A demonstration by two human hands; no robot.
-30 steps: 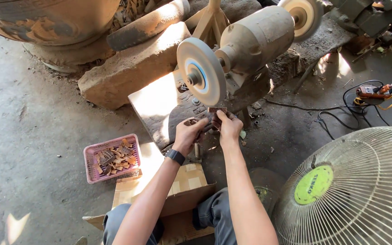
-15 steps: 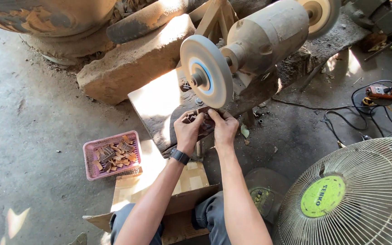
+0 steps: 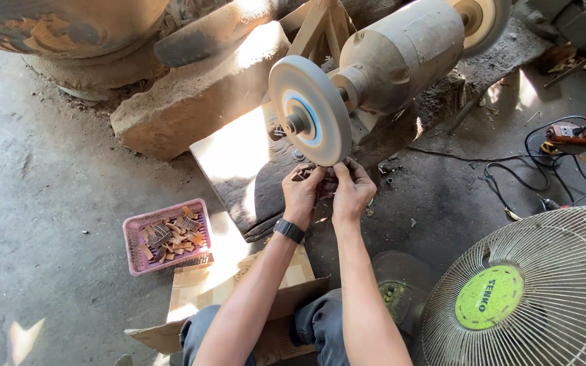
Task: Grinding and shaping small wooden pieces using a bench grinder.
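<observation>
Concrete floor (image 3: 49,203), hands (image 3: 327,190) under wheel (image 3: 310,112), fan (image 3: 530,291) near

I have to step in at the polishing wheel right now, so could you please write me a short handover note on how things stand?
Left hand: closed on a small brown piece, held up at the lower edge of the buffing wheel.
Right hand: fingers closed at the same spot beside the left; what it grips is hidden.
Pink basket on the floor to the left holds a heap of similar brown pieces.
Cardboard box lies under the left forearm; a fan stands to the right.
Done: a piece is at the wheel. Left: cannot tell which basket pieces are finished.
</observation>
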